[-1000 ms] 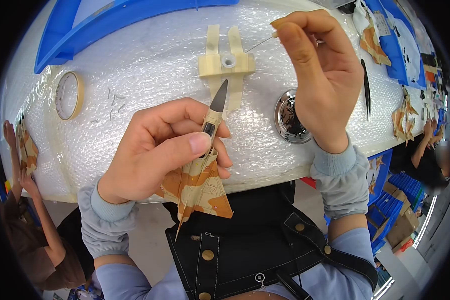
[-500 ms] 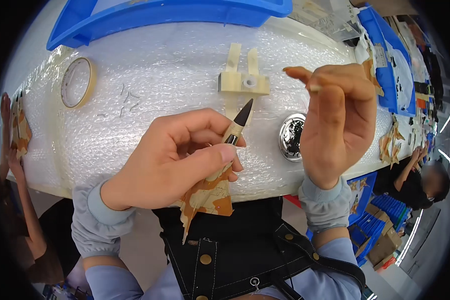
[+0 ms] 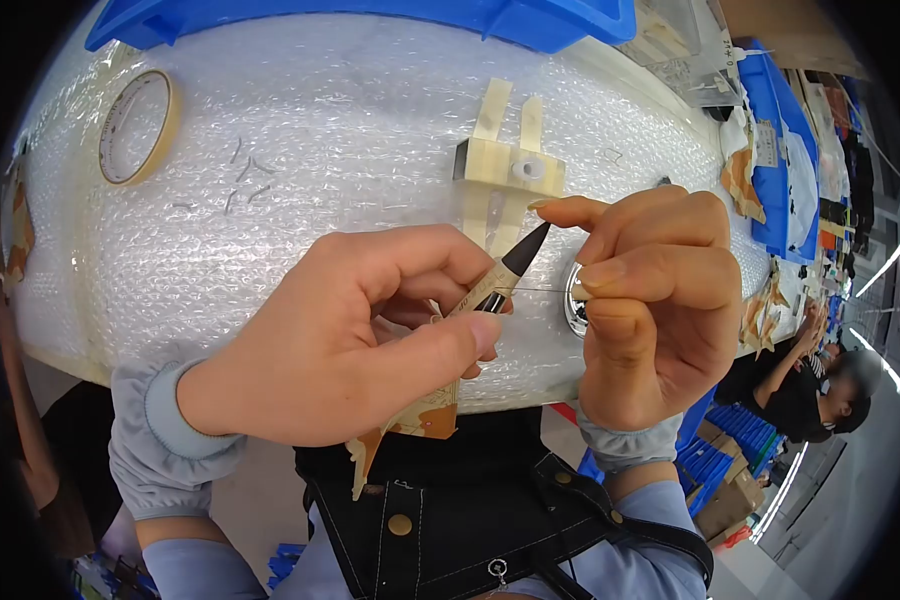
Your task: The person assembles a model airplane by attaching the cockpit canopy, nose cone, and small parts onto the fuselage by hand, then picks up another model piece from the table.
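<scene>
My left hand [image 3: 360,330] is closed around a tan-and-brown camouflage model jet [image 3: 430,415], its black nose cone [image 3: 526,250] pointing up and right. The thumb presses near the dark canopy. In my right hand [image 3: 660,300], thumb and index finger pinch a thin needle-like wire [image 3: 538,290]; a small pale bit shows at the pinch. The wire's tip reaches the jet's front part beside the canopy; whether it touches cannot be made out. Behind my right fingers, a shiny round metal dish [image 3: 574,305] is partly hidden. Beyond the nose stands a cream block stand [image 3: 495,163] with a white ring.
Bubble wrap [image 3: 300,120] covers the table. A tape roll [image 3: 165,145] and several short grey wire pieces [image 3: 240,180] lie left. A blue tray [image 3: 370,12] is at the back, another blue bin [image 3: 770,150] to the right. Other people sit at both sides.
My right hand has come down and left toward the jet, bringing the wire to its front part. My left hand keeps its hold on the jet. The view has shifted slightly.
</scene>
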`<state>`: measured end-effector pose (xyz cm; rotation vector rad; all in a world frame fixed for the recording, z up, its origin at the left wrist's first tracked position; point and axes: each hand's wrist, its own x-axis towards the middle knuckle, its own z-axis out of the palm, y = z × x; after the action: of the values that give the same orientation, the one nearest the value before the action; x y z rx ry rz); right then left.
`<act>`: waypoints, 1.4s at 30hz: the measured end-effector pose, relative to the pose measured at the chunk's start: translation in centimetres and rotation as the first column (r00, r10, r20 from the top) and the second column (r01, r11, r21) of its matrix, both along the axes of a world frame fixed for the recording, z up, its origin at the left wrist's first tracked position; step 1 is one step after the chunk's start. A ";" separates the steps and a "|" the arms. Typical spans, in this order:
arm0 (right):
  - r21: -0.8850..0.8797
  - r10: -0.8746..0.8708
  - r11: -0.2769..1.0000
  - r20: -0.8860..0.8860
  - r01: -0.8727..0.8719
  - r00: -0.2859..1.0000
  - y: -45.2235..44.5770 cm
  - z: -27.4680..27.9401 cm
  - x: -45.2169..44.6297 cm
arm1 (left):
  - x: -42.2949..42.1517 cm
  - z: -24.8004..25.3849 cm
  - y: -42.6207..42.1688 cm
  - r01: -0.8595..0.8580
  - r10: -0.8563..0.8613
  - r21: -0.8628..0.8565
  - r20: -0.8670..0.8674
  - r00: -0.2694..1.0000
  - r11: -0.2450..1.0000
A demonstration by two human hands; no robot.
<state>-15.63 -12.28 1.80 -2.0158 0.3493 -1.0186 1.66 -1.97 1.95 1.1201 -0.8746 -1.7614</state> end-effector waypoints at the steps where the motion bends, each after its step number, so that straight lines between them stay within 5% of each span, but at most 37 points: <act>1: -0.005 0.001 1.000 -0.001 -0.001 1.000 0.0 0.0 0.0 | 0.0 -0.1 0.0 -0.002 0.002 0.000 -0.002 1.000 1.000; 42: -0.046 0.006 0.999 -0.016 -0.006 1.000 -0.3 -0.2 0.0 | -0.1 -0.1 0.0 -0.019 0.019 0.017 -0.028 0.999 1.000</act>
<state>-15.65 -12.60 1.56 -2.0659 0.3311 -1.0152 1.53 -1.99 1.81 1.1089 -0.8309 -1.7677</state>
